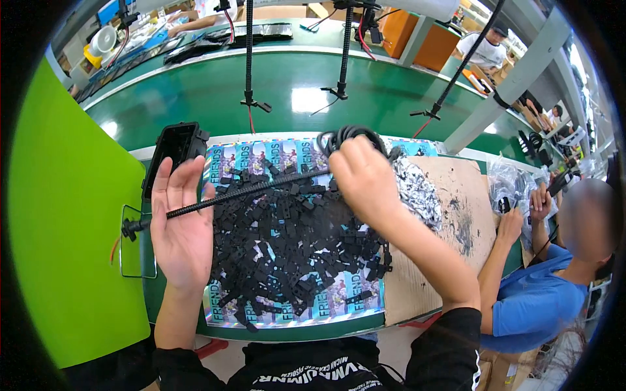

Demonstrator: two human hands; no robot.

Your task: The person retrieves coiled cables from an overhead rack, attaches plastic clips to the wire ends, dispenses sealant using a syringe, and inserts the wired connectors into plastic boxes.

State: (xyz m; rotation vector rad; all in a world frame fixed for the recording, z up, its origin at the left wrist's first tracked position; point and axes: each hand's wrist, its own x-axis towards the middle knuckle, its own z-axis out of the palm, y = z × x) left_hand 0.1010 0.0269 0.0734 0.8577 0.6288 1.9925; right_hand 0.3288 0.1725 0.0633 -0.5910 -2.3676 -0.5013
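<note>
A black ribbed gooseneck rod point(267, 185) slants across the work surface, with a small clamp-like end piece point(132, 227) at the left. Its shaft lies across the palm of my left hand point(182, 241), whose fingers are stretched out and open. My right hand point(362, 176) is closed in a fist around the rod's other end. A coil of black cable point(352, 135) shows just beyond that fist; how it joins the rod is hidden. Beneath the rod spreads a heap of small black plastic parts point(287, 241) on a printed "FRIENDS" sheet point(339, 306).
An open black case point(175, 153) stands behind my left hand. A green panel point(72, 228) borders the left side. Cardboard point(456, 215) and a black-and-white bundle point(417, 189) lie right. A co-worker in blue point(538, 300) handles plastic-wrapped items. Gooseneck rods point(248, 58) hang overhead.
</note>
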